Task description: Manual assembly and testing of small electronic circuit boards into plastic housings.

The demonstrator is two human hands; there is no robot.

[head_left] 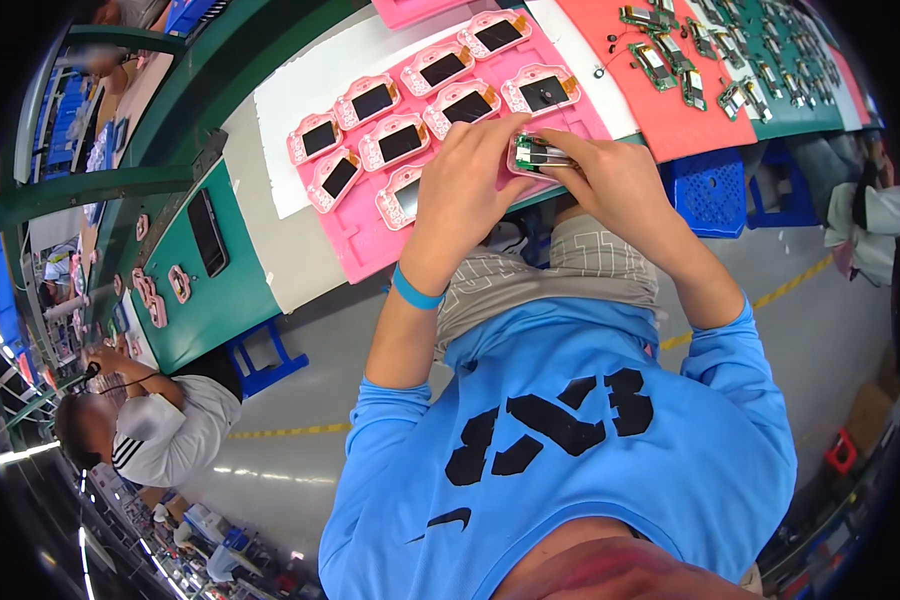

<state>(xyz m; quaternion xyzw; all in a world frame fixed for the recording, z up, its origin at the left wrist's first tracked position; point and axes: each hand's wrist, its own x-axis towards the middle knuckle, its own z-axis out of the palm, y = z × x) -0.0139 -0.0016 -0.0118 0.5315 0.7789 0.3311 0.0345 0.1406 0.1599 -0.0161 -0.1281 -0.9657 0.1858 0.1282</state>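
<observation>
Pink casing (538,153) is clamped between both hands, left hand (465,190) and right hand (615,180), fingertips meeting, wrists bent over the bench (270,250).

A long green workbench (225,290) stands on a grey floor (300,470) marked with yellow lines (290,432).

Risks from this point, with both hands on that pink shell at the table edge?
1. The pink shell, with its circuit board exposed, is held by the left hand and right hand right over the table edge; a slip could drop it toward the floor.
2. The left hand lies over the finished pink units on the pink mat and could knock them.
</observation>
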